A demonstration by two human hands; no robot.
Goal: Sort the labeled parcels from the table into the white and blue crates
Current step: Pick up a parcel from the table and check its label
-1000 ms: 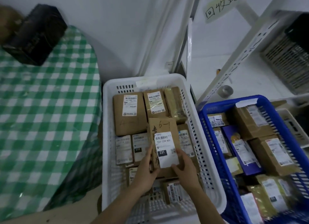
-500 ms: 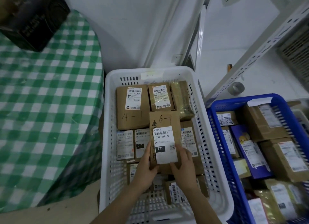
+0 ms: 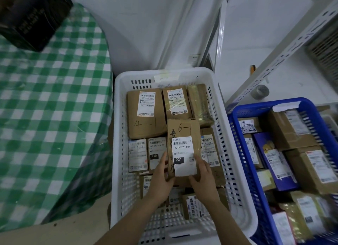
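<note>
Brown parcel (image 3: 182,133) marked 6-1, label up, lies atop other parcels (image 3: 146,115) in the white crate (image 3: 117,135) at centre, gripped by left hand (image 3: 161,179) and right hand (image 3: 203,179); blue crate (image 3: 256,107) lower right, packed.

Dim, soft; edges warped, blurred.

Wall (image 3: 146,25): white and plain, at the back.
Desk (image 3: 45,116): on the left, under a green and white checked cloth.
Dark box (image 3: 34,16): on the desk's far corner.
Shelf frame (image 3: 285,56): white perforated metal, on the right.
Floor (image 3: 54,233): beige, beside the desk.
</note>
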